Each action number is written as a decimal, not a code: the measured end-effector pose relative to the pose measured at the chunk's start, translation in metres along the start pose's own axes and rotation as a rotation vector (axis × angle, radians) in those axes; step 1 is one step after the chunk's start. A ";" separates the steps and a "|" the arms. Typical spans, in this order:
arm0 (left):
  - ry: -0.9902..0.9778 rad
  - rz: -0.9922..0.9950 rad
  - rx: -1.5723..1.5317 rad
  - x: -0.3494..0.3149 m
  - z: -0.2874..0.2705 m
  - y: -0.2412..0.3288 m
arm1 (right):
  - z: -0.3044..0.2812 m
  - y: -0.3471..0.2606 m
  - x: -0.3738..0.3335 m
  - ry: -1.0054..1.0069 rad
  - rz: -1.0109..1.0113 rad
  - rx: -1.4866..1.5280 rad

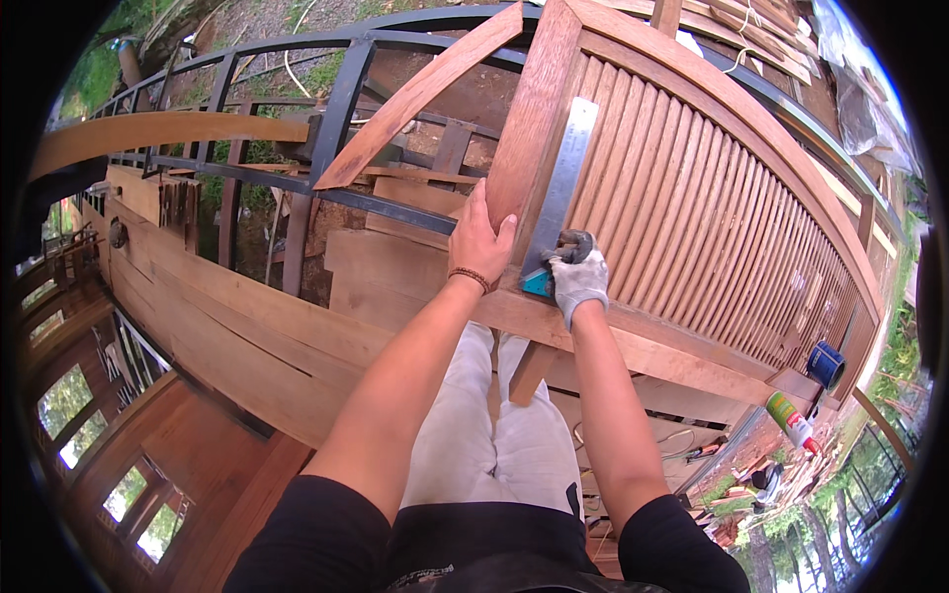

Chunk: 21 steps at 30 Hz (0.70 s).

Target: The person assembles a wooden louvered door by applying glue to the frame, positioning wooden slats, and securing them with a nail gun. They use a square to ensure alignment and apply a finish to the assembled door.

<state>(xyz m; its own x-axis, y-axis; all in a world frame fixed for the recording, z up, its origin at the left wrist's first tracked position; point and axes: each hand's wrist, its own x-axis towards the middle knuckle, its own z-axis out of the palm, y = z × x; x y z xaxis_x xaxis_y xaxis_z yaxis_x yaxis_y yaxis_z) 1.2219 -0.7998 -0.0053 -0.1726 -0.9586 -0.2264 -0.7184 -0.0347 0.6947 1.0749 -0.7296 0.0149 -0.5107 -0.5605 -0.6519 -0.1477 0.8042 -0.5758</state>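
A slatted wooden panel [692,188] with a thick reddish-brown frame lies in front of me. My left hand [479,242], bare with a beaded bracelet, grips the frame's left edge near its near corner, thumb toward the top face and fingers along the outer side. My right hand [578,269] wears a white glove with dark grey fingertips. Its fingers are closed at the teal stock of a try square [563,183], and they partly hide it. The square's steel blade points away from me, lying along the inner side of the left frame piece.
Dark metal framing [341,94] stands beyond on the left, with a loose wooden strip [420,94] slanting across it. Long boards [237,306] lie to the left. At right are a blue can [825,364] and a green-and-white bottle with a red cap [791,420].
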 end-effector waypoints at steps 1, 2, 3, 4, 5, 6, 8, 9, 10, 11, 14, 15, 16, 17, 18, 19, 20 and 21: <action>0.000 -0.001 -0.008 0.000 -0.001 0.000 | -0.005 0.001 0.006 0.007 0.010 0.017; -0.001 0.001 -0.018 0.000 -0.001 0.000 | -0.009 0.002 0.011 0.016 0.020 0.035; 0.004 0.002 -0.021 0.000 0.000 0.000 | -0.012 0.002 0.015 0.072 -0.045 -0.036; 0.008 0.004 -0.022 -0.001 0.000 -0.001 | -0.013 0.002 0.017 0.069 -0.047 -0.036; 0.011 0.010 -0.022 -0.001 0.001 -0.001 | -0.013 0.000 0.018 0.067 -0.050 -0.032; 0.013 0.007 -0.030 0.000 0.001 -0.001 | -0.012 -0.002 0.020 0.066 -0.052 -0.027; 0.013 0.003 -0.045 -0.001 0.002 -0.001 | -0.005 -0.002 0.021 0.091 -0.067 -0.025; 0.013 0.002 -0.044 -0.001 0.002 -0.001 | -0.003 -0.009 0.016 0.105 -0.076 -0.034; 0.013 0.001 -0.043 -0.001 0.001 -0.001 | -0.001 -0.014 0.012 0.119 -0.086 -0.043; 0.014 0.002 -0.040 -0.001 0.001 -0.001 | 0.002 -0.017 0.012 0.120 -0.083 -0.049; 0.020 0.009 -0.043 -0.001 0.001 0.000 | 0.005 -0.028 0.009 0.099 -0.048 -0.020; 0.021 0.011 -0.042 -0.001 0.001 0.000 | 0.007 -0.026 0.010 0.116 -0.082 -0.069; 0.023 0.014 -0.041 -0.001 0.001 0.000 | 0.010 -0.022 0.011 0.134 -0.115 -0.118; 0.027 0.016 -0.040 0.000 0.002 0.000 | 0.012 -0.023 0.011 0.151 -0.150 -0.166; 0.031 0.021 -0.037 0.000 0.002 -0.001 | 0.012 -0.023 0.010 0.132 -0.147 -0.149; 0.036 0.027 -0.035 0.000 0.003 -0.001 | 0.012 -0.023 0.007 0.113 -0.145 -0.132; 0.040 0.032 -0.032 0.000 0.003 -0.001 | 0.012 -0.025 0.004 0.094 -0.142 -0.114; 0.035 0.024 -0.030 0.000 0.003 -0.002 | 0.010 -0.025 0.001 0.075 -0.168 -0.179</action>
<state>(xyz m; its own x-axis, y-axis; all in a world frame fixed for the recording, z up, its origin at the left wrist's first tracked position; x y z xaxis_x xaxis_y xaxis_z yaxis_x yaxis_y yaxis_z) 1.2211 -0.7986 -0.0084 -0.1655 -0.9686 -0.1854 -0.6934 -0.0194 0.7203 1.0869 -0.7527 0.0239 -0.5270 -0.6784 -0.5120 -0.3803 0.7270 -0.5717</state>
